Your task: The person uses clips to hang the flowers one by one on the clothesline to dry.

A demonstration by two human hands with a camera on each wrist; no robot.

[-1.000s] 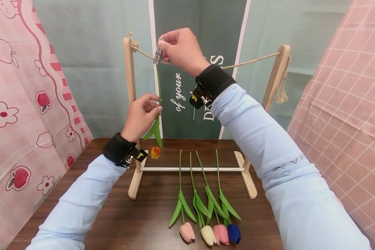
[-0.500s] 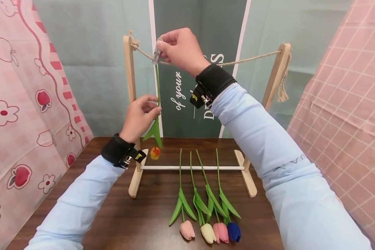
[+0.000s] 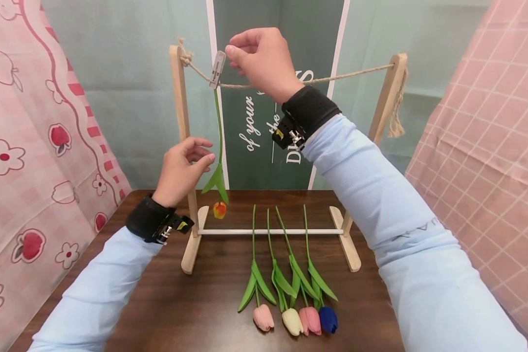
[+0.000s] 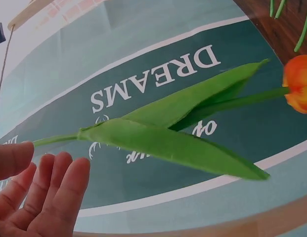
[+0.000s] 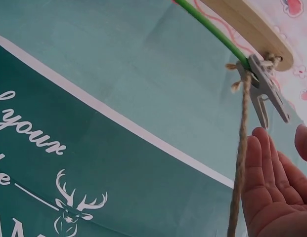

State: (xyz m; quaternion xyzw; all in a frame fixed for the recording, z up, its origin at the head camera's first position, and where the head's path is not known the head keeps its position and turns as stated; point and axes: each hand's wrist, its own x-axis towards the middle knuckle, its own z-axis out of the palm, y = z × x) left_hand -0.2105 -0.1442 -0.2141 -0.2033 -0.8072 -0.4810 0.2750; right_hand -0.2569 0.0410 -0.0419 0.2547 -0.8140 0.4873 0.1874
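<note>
An orange-yellow tulip [image 3: 219, 210] hangs head down, its stem end caught by a grey clothespin [image 3: 217, 70] on the rope [image 3: 347, 77]. Just left of the stem is my left hand [image 3: 182, 168], fingers loosely bent and apart from it; the left wrist view shows the tulip's green leaves [image 4: 158, 133] beyond the fingertips. My right hand [image 3: 264, 61] is a little right of the clothespin and holds nothing. In the right wrist view a gap separates the thumb and fingers [image 5: 264, 168] from the clothespin handles.
A wooden frame [image 3: 181, 98] with a white lower bar [image 3: 229, 232] carries the rope. Several tulips lie across that bar on the dark table [image 3: 167, 298]: a light pink one [image 3: 263, 318], a cream one [image 3: 292, 321], a pink one [image 3: 310, 320] and a blue one [image 3: 328, 319].
My right hand has let go of the clothespin and moved up and right. The left hand has released the stem and drawn back left. The tulip stays hanging from the rope.
</note>
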